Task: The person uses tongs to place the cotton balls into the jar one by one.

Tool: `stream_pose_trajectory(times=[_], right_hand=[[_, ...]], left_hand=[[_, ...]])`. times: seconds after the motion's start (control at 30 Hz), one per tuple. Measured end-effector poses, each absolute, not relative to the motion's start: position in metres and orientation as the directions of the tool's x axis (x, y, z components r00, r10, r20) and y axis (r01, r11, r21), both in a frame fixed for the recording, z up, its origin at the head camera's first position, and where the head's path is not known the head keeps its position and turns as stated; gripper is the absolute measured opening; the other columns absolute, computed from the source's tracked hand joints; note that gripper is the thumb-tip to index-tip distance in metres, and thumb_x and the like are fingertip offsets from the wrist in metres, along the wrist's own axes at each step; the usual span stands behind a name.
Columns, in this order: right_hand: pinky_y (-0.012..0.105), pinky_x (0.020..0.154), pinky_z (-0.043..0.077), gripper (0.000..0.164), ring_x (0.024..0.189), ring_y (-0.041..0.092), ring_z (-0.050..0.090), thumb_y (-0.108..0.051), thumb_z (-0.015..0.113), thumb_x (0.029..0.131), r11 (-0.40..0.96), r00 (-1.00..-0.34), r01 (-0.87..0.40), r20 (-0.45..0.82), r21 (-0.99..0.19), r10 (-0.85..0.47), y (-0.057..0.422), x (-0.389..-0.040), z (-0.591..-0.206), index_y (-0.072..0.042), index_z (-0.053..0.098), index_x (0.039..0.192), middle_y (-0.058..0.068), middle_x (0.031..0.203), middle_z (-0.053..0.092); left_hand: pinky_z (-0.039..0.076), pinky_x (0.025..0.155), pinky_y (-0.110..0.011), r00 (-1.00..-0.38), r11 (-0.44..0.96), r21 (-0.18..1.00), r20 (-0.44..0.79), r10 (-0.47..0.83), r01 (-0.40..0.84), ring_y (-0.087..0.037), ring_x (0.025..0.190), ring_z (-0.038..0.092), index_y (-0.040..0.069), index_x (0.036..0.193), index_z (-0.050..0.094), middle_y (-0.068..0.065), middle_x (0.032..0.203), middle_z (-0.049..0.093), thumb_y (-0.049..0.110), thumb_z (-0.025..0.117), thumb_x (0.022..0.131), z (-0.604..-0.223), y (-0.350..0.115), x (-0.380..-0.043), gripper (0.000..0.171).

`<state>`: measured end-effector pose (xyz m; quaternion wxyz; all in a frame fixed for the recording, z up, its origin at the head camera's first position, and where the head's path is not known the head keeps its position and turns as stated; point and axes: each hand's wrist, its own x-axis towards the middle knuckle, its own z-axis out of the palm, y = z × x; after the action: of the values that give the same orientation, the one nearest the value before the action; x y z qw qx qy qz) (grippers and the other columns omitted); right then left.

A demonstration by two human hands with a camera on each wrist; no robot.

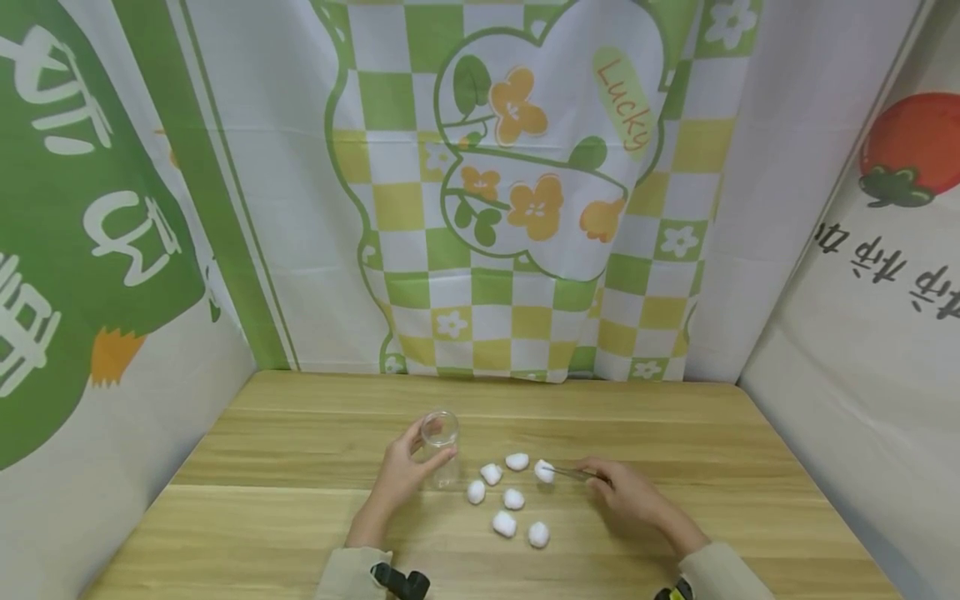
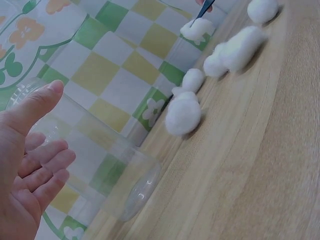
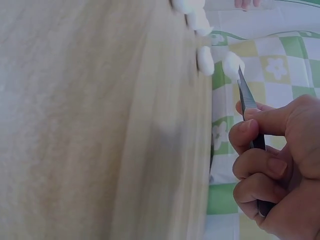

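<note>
My left hand (image 1: pixel 400 475) holds a clear, open-topped jar (image 1: pixel 447 473) near its top, thumb on one side and fingers on the other. The jar is transparent, and no cotton shows inside it. In the left wrist view the jar (image 2: pixel 117 165) looks tilted, with its base by the tabletop. To the right, my right hand (image 1: pixel 633 493) pinches metal tweezers (image 3: pixel 246 95) between thumb and fingers. A white cotton ball (image 3: pixel 232 65) is at the tweezer tips, raised off the table in the right wrist view.
Several more cotton balls (image 1: pixel 505 524) lie loosely grouped on the wooden table (image 1: pixel 315 433) between the hands. A checked curtain (image 1: pixel 495 325) hangs behind the table's far edge, and printed cloths hang at both sides.
</note>
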<state>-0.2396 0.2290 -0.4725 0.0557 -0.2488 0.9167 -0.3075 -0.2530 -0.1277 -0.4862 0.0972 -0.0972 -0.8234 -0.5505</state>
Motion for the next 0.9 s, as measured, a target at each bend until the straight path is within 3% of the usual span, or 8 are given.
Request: stream_pose_trajectory(times=[0.2, 0.7, 0.9], right_hand=[[0.016, 0.049, 0.036, 0.029, 0.056, -0.005, 0.036, -0.006, 0.053, 0.096, 0.669, -0.860, -0.456, 0.097, -0.587, -0.501, 0.227, -0.240, -0.466, 0.000, 0.059, 0.124, -0.005, 0.068, 0.049], [0.017, 0.049, 0.036, 0.028, 0.058, -0.005, 0.038, -0.009, 0.053, 0.097, 0.671, -0.864, -0.462, 0.126, -0.580, -0.487, 0.219, -0.241, -0.448, -0.003, 0.061, 0.124, 0.011, 0.079, 0.063], [0.017, 0.050, 0.037, 0.028, 0.058, -0.004, 0.038, -0.009, 0.053, 0.097, 0.681, -0.864, -0.471, 0.138, -0.561, -0.484, 0.216, -0.241, -0.443, -0.004, 0.062, 0.123, 0.011, 0.079, 0.064]], left_hand=[[0.042, 0.113, -0.048, -0.962, 0.368, 0.891, 0.269, 0.047, 0.267, -0.034, 0.126, 0.057, 0.006, 0.135, 0.051, -0.016, 0.131, 0.063, 0.022, 0.076, 0.082, -0.487, -0.128, -0.253, 0.061], [0.042, 0.113, -0.049, -0.965, 0.368, 0.894, 0.260, 0.043, 0.257, -0.035, 0.128, 0.056, 0.005, 0.135, 0.051, -0.016, 0.132, 0.062, 0.025, 0.076, 0.082, -0.488, -0.127, -0.254, 0.062], [0.041, 0.114, -0.049, -0.966, 0.355, 0.900, 0.253, 0.045, 0.252, -0.035, 0.129, 0.055, 0.006, 0.136, 0.050, -0.016, 0.133, 0.062, 0.026, 0.076, 0.082, -0.489, -0.127, -0.254, 0.063]])
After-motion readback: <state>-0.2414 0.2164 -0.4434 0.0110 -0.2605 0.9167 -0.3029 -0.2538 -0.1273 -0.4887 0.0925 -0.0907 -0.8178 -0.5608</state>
